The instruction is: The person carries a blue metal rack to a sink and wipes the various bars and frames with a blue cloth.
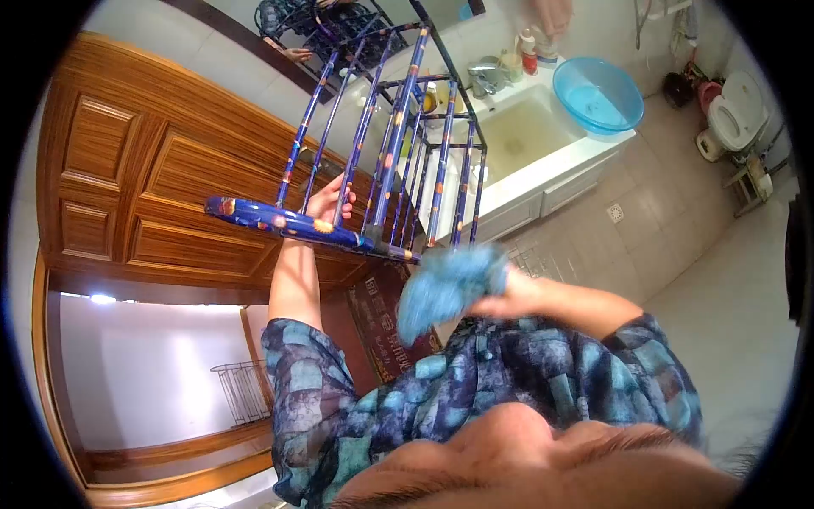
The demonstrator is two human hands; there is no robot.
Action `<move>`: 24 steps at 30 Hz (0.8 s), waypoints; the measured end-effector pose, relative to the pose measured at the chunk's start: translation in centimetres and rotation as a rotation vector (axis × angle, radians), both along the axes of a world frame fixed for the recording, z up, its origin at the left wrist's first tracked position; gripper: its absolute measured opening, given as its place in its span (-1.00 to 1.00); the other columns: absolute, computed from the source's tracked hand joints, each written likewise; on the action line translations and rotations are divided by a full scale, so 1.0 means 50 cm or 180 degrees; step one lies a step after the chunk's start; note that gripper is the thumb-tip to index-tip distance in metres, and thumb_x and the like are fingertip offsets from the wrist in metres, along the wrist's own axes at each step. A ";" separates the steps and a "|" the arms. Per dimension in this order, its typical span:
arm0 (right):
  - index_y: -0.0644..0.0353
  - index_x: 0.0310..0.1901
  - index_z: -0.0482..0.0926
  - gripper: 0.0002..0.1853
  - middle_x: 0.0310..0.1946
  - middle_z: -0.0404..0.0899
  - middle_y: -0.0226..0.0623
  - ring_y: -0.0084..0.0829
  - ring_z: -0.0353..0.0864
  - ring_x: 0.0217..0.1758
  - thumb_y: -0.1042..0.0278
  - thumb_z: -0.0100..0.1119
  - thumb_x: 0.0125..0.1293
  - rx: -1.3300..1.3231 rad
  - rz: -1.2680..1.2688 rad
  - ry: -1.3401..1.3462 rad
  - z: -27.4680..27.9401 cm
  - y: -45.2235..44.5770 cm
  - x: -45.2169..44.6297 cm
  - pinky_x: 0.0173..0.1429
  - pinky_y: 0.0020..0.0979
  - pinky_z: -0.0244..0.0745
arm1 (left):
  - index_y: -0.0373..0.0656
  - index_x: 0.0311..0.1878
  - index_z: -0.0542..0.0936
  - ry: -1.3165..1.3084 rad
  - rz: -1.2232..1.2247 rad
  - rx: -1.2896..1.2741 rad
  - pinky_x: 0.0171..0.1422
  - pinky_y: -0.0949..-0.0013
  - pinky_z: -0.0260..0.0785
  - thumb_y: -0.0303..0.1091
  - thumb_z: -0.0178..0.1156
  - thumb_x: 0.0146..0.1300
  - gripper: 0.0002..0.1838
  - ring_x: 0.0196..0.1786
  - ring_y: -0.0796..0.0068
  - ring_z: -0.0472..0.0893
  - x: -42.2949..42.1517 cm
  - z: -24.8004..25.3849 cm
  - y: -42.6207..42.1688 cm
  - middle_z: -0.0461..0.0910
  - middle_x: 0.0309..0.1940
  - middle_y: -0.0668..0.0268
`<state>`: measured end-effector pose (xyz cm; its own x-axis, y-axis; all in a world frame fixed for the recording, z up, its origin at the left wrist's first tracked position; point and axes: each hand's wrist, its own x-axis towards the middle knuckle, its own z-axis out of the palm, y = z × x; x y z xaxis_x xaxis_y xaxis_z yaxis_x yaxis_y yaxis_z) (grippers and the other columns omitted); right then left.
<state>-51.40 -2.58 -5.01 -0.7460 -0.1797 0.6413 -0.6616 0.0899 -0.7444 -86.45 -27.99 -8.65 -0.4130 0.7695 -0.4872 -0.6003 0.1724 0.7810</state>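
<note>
A dark blue metal rack [386, 165] with a printed pattern is held up in front of me, tilted. My left hand [329, 204] is closed around one of its thin bars, near the curved blue end piece. Bunched in my right hand [513, 297] is a blue cloth [449, 288], blurred by motion, at the rack's lower right corner. Whether the cloth touches the bars is hard to tell.
Beyond the rack is a white sink [530, 136] holding cloudy water, with a blue basin [598, 95] on its right edge. A wooden door [186, 170] stands close at left. A toilet [733, 119] is at far right.
</note>
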 end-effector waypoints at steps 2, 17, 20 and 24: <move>0.21 0.16 0.42 -0.52 0.11 0.48 -0.24 -0.32 0.49 0.17 0.27 0.29 0.24 -0.1369 -0.0410 -0.1221 -0.023 0.033 -0.021 0.26 -0.21 0.42 | -0.05 0.44 0.19 0.0104 -0.0272 0.0025 -0.30 0.57 0.43 -0.42 0.16 0.34 -0.37 -0.32 0.66 0.51 -0.025 -0.008 -0.020 0.56 -0.13 0.34; 0.19 0.18 0.32 -0.44 0.13 0.36 -0.15 -0.24 0.34 0.21 0.37 0.25 0.13 -0.1494 -0.2380 -0.0905 -0.172 0.002 -0.216 0.32 -0.23 0.24 | 0.19 0.43 0.27 0.0217 -0.0238 -0.0166 -0.65 0.77 -0.10 -0.36 0.08 0.41 -0.46 -0.65 0.84 0.13 0.019 -0.002 0.050 0.49 -0.54 0.41; 0.29 0.36 0.08 -0.23 0.26 0.22 -0.18 -0.24 0.19 0.36 0.43 0.24 0.13 -0.1894 -0.1648 -0.0972 -0.150 -0.177 -0.086 0.46 -0.25 0.06 | 0.26 0.42 0.24 0.0312 -0.0468 -0.0150 -0.60 0.72 0.04 -0.48 -0.02 0.40 -0.43 -0.63 0.76 0.17 0.010 -0.008 0.052 0.31 -0.45 0.41; 0.26 0.34 0.12 -0.30 0.24 0.32 -0.21 -0.38 0.28 0.33 0.29 0.24 0.26 -0.2314 -0.0391 -0.1537 -0.161 -0.202 -0.007 0.45 -0.28 0.13 | 0.33 0.46 0.16 0.0395 -0.0612 -0.0426 -0.59 0.71 0.04 -0.37 0.00 0.45 -0.42 -0.62 0.74 0.17 0.012 -0.002 0.067 0.29 -0.43 0.42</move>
<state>-51.73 -12.70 -13.07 -0.9523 0.2497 0.1754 -0.2768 -0.4650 -0.8409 -85.86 -24.65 -8.77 -0.3285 0.7717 -0.5446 -0.4476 0.3805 0.8092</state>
